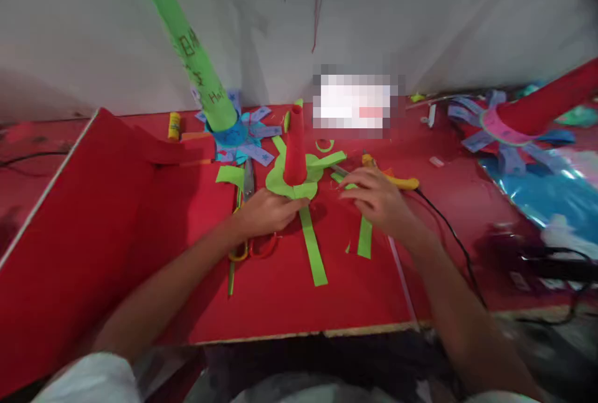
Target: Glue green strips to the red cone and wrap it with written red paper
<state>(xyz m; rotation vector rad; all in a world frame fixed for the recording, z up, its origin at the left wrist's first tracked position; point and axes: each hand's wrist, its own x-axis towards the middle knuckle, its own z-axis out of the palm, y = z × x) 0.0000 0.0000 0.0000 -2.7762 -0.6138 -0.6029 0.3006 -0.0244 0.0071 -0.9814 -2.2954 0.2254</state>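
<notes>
A red paper tube (295,147) stands upright on a green flower-shaped paper base (275,180). My left hand (271,211) is at the front edge of this base, its fingers closed on the inner end of a green paper strip (312,247) that points toward me. My right hand (369,194) hovers to the right of the base, fingers apart and slightly curled, with nothing visible in them. Beside it lies a yellow glue gun (402,182), and below it a short green strip (365,238). Scissors (248,180) lie partly under my left wrist.
A tall green tube (196,66) on blue petals stands at the back left, near a yellow glue stick (174,126). A red board (79,216) rises at the left. At the right are another red tube (551,101), blue plastic (551,191) and a black cable (451,228).
</notes>
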